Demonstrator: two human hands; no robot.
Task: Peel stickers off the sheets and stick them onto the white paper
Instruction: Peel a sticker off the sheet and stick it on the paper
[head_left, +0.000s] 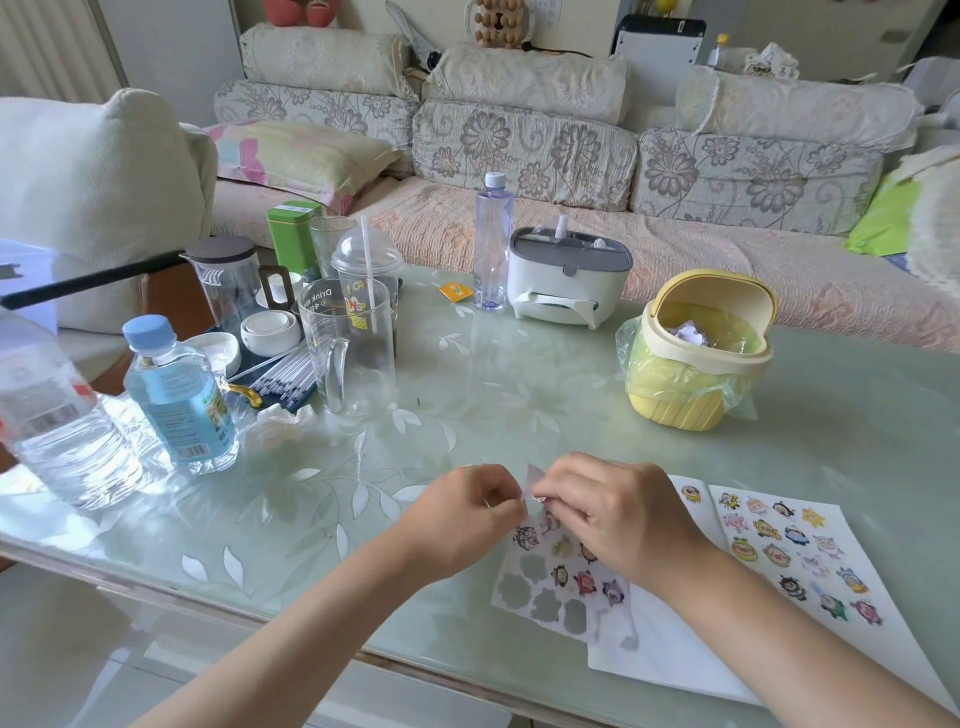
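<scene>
Left hand (467, 506): fingers curled in, pinching the upper edge of the translucent sticker sheet (561, 577) from its left side.
Right hand (618, 514): thumb and curled fingers gripping the same upper edge, fingertips almost meeting those of the left hand.
Between the fingertips: a small pale flap standing up; backing corner or peeled sticker, cannot tell.
Translucent sticker sheet: near the front edge of the table, upper end raised by both hands, lower end lying over the left border of the white paper. Grey flower-shaped blanks at its lower left, small cartoon figures above and to the right.
Plain white paper (665, 665): flat at the front right of the table, partly under the right forearm.
Colourful cartoon stickers (779, 551): in rows on the paper's right part; stuck straight on it or on a second sheet, cannot tell.
Pale green leaf-patterned glass table top (467, 395): bearing everything here.
Yellow lidded desktop bin (696, 364): behind the hands to the right, well apart, lined with a green plastic bag, crumpled paper inside.
White and grey tissue box (566, 275): at the far side, just beside a tall clear plastic bottle (492, 244).
Clear glass mug (348, 358): left of centre, near a blue-capped water bottle (179, 400).
</scene>
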